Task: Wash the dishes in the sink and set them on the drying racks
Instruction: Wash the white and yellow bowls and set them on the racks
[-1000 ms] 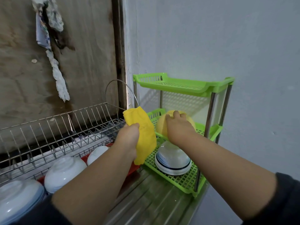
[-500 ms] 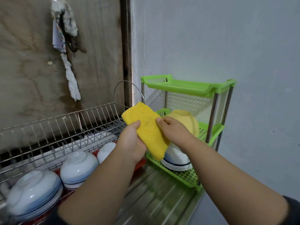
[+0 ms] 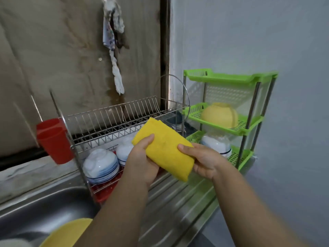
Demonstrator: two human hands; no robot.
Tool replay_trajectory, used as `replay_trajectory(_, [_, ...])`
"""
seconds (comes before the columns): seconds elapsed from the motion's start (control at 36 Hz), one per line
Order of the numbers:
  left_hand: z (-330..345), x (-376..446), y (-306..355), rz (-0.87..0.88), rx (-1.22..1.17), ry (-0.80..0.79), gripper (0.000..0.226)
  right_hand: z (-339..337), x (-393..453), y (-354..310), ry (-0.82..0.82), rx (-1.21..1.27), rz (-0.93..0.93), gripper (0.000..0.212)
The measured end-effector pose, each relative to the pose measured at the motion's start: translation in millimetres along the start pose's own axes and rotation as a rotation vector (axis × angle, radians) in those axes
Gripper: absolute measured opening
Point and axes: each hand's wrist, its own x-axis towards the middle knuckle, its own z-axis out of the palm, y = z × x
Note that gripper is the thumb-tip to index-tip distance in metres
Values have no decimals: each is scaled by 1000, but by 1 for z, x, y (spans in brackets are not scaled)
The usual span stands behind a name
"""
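step in hand: looks like a cloth moment between dishes, both hands on the yellow cloth mid-frame, just in front of the racks. I'd guess hand-wiping or refolding before going back to the sink.

left hand: thumb pinned on top of the cloth's left end, fingers wrapped underneath, so a proper grip.

right hand: thumb pressing the cloth's right edge, fingers curled under it, holding too.

how to do it well: keep the cloth folded into that thick pad, squeeze rather than drag, and don't let it flap into the stacked bowls right behind it.

cloth: soft, fuzzy microfibre sort of thing, folded oblong, probably damp and floppy if let go at one end.

yellow bowl: upside down on the middle tier of the green rack, right of centre. Matte plastic dome, light, could slide easily.

white bowl: upside down on the green rack's bottom tier, glossy with a dark rim band, partly behind the right hand.

wire rack: thin shiny metal rods, left of centre; blue-white bowls stacked face down in its lower level, glazed and slippery-looking.

what's left: a yellow dish pokes up in the sink at lower left, so not done yet imo.

red cup: plastic, hanging off the wire rack's left end.

rag: twisted, hanging on the wall at the top.
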Motion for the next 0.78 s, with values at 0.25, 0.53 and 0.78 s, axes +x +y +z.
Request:
replay_trajectory(0.25, [-71,-46,21,105,232,82,43,37,-21,40,27,-56,14,25])
replay_trajectory(0.53, [-135,-95,56,207,791,224,46,99,-30,69,-148,-202,80,35])
replay_trajectory(0.78, [-168,-121,70,340,825,410,15,139,-26,96,-272,-181,204,35])
